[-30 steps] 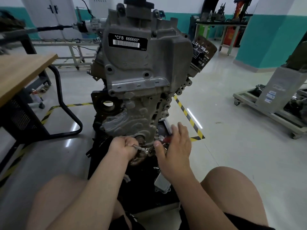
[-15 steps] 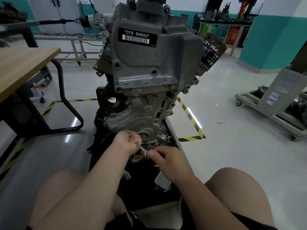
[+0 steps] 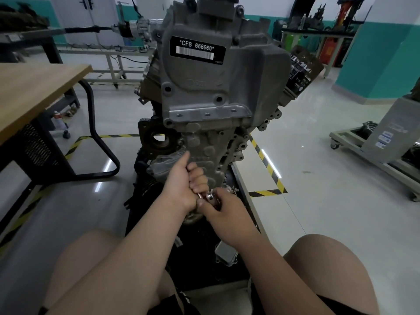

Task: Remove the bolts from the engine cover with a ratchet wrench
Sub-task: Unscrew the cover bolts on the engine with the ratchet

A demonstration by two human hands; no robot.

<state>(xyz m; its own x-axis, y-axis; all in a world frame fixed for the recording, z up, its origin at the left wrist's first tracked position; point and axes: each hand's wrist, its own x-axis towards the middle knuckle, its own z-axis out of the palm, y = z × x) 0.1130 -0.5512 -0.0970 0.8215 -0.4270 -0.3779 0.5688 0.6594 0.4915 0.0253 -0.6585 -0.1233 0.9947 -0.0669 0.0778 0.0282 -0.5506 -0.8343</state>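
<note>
A grey cast engine cover (image 3: 211, 92) with a black CFB 666660 label stands upright in front of me. My left hand (image 3: 181, 185) is closed around the handle of the ratchet wrench (image 3: 210, 197) low on the cover. My right hand (image 3: 223, 210) pinches the shiny ratchet head, which sits against the bottom of the cover. The bolt under the head is hidden by my fingers. Small bolts (image 3: 179, 115) show along the cover's middle flange.
A wooden-topped desk (image 3: 34, 92) with a black tube frame stands at the left. Yellow-black floor tape (image 3: 268, 164) runs right of the engine. A wheeled cart (image 3: 372, 151) stands at the right. My bare knees (image 3: 327, 264) frame the engine stand.
My left hand has swung upward along the cover with the wrench handle. My right hand has closed from a spread grip onto the ratchet head. The camera has moved closer.
</note>
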